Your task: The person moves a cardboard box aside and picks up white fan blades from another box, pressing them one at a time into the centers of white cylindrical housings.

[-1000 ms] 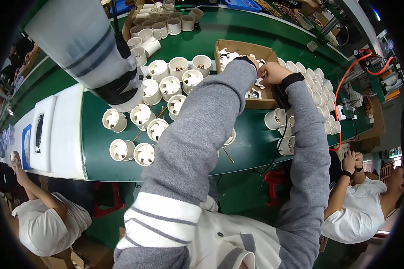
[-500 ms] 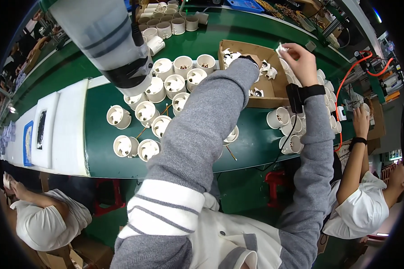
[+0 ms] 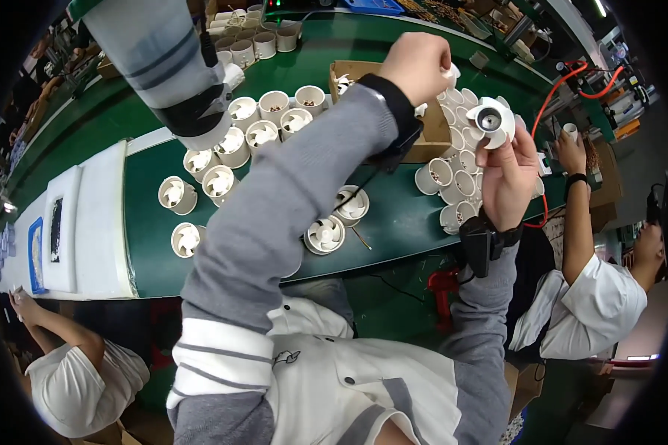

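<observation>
My right hand (image 3: 508, 174), palm turned up, pinches a white fan impeller (image 3: 495, 122) with a dark ring in its hub facing me. Above the cardboard box (image 3: 432, 148), my left hand (image 3: 417, 65) is closed with a small white piece (image 3: 453, 73) at its fingertips; its shape is mostly hidden. More white impellers (image 3: 343, 83) lie in the box, partly covered by my left forearm. To the left stand white cylindrical housings (image 3: 219, 184) with impellers inside. Right of the box are housings (image 3: 433, 176) with copper-coloured parts showing inside.
A large translucent cylinder (image 3: 152, 67) hangs at the upper left. White foam slabs (image 3: 67, 230) lie at the table's left end. A red hose (image 3: 557, 111) curves at the right, near a co-worker's hand (image 3: 570, 154). Another co-worker (image 3: 89, 378) sits at lower left.
My right hand has come back from the box's far right corner and turned up, showing the impeller. My left hand has lifted out of the box with a white piece. The view has shifted.
</observation>
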